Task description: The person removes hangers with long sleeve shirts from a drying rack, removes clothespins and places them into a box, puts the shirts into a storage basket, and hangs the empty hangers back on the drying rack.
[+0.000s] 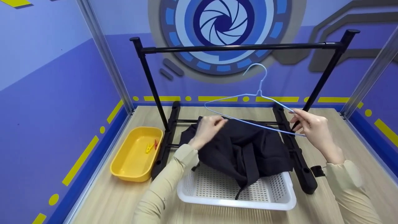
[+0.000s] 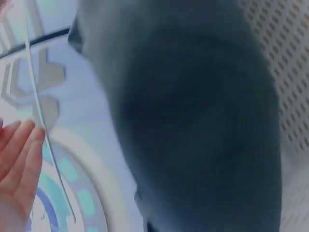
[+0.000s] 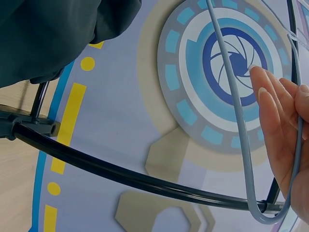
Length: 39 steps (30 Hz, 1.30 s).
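Note:
In the head view my right hand (image 1: 317, 129) pinches the right shoulder of a pale blue wire hanger (image 1: 260, 92), whose hook points up. Its bent end loops past the right palm (image 3: 289, 154) in the right wrist view. My left hand (image 1: 209, 128) is near the hanger's lower left bar, thumb pointing right; the left wrist view shows its fingers (image 2: 21, 154) nearly straight beside the wire. Beneath both hands, a crumpled black cloth item (image 1: 230, 155) with a wide strap and a thin cord lies heaped over a white perforated basket (image 1: 236, 202).
A black garment rack (image 1: 242, 47) stands behind and around the basket, its feet on the wooden tabletop (image 1: 96, 199). Left of it is a yellow tray (image 1: 132, 177) holding a yellow clothespin (image 1: 150, 147) and a red clothespin (image 1: 155, 144). Patterned blue walls enclose the back and sides.

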Motion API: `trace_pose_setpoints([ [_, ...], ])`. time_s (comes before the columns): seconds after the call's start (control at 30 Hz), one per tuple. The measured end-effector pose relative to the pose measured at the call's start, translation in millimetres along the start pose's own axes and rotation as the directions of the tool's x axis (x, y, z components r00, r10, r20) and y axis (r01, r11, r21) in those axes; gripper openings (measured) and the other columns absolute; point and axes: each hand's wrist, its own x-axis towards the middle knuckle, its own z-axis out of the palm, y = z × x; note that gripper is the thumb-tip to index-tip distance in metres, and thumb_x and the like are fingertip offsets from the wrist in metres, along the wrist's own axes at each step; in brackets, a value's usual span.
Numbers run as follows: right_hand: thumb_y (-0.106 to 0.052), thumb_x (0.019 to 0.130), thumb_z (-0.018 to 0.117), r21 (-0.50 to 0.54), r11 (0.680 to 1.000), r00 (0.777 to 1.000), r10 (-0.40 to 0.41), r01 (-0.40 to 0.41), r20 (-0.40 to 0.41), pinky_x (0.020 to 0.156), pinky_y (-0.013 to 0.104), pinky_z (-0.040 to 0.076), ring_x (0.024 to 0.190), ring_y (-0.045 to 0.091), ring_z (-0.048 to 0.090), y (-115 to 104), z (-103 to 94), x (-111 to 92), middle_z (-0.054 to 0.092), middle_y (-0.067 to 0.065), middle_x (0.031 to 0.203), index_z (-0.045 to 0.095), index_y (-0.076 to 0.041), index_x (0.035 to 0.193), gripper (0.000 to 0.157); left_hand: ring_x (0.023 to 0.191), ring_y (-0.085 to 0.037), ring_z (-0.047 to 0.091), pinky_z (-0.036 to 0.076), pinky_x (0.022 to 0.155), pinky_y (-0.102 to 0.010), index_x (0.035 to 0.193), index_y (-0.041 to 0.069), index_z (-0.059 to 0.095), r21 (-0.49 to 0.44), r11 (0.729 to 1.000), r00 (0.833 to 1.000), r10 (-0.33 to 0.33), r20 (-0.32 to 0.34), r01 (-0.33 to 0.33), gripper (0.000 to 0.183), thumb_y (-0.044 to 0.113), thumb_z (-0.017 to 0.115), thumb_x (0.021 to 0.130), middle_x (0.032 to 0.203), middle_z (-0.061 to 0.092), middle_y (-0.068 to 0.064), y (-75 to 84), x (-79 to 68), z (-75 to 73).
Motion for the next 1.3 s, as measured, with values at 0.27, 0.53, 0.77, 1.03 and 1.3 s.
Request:
trace_pose_setpoints([
  [0.27, 0.024, 0.086, 0.061, -0.019, 1.0, 1.0, -0.015, 0.015, -0.006, 0.051, 0.007, 0.047, 0.061, -0.021, 0.053, 0.4, -0.1, 0.1, 0.07, 0.02, 0.071, 0.072, 0.011, 0.106, 0.026, 0.071, -0.023, 0.066, 0.052, 0.067, -0.031, 0.089, -0.001, 0.077, -0.01, 0.996, 0.971, -0.087, -0.223, 0.087, 0.014, 0.008, 0.068, 0.096, 0.082, 0.075, -0.013, -21.9, 7.6, -22.3],
  [0.53, 0.025, 0.086, 0.061, -0.006, 1.0, 1.0, -0.008, 0.008, -0.007, 0.054, 0.003, 0.045, 0.062, -0.022, 0.053, -0.6, -1.5, -0.4, 0.07, 0.02, 0.072, 0.071, 0.012, 0.107, 0.026, 0.077, -0.029, 0.068, 0.056, 0.072, -0.038, 0.091, -0.004, 0.075, -0.062, 0.984, 0.891, -0.176, -0.419, 0.165, 0.012, 0.006, 0.07, 0.095, 0.086, 0.073, -0.017, -43.1, 13.3, -48.9],
  [0.77, 0.023, 0.087, 0.061, -0.021, 1.0, 1.0, 0.005, -0.005, 0.0, 0.051, 0.007, 0.047, 0.062, -0.022, 0.052, -1.1, -1.4, -0.5, 0.071, 0.02, 0.072, 0.071, 0.012, 0.107, 0.025, 0.094, -0.038, 0.063, 0.053, 0.087, -0.044, 0.1, -0.007, 0.062, -0.185, 0.932, 0.745, -0.361, -0.561, 0.312, 0.015, 0.004, 0.07, 0.094, 0.101, 0.062, -0.024, -67.0, 17.0, -80.9],
  [1.03, 0.024, 0.086, 0.061, -0.016, 1.0, 1.0, 0.005, -0.005, -0.005, 0.05, 0.004, 0.044, 0.062, -0.023, 0.052, 0.6, -1.1, -0.6, 0.07, 0.02, 0.072, 0.071, 0.012, 0.106, 0.025, 0.113, -0.038, 0.048, 0.04, 0.104, -0.047, 0.117, -0.004, 0.05, -0.237, 0.876, 0.615, -0.467, -0.636, 0.42, 0.035, 0.01, 0.072, 0.095, 0.117, 0.049, -0.023, -82.4, 16.7, -107.4],
  [1.3, 0.024, 0.086, 0.062, -0.031, 0.999, 1.0, -0.019, 0.018, -0.012, 0.051, 0.005, 0.045, 0.062, -0.021, 0.053, 1.7, -0.9, 0.0, 0.07, 0.019, 0.072, 0.071, 0.011, 0.106, 0.027, 0.125, -0.037, 0.044, 0.037, 0.111, -0.046, 0.13, -0.003, 0.045, -0.248, 0.853, 0.597, -0.504, -0.625, 0.46, 0.045, 0.015, 0.07, 0.098, 0.131, 0.045, -0.025, -95.1, 17.3, -119.2],
])
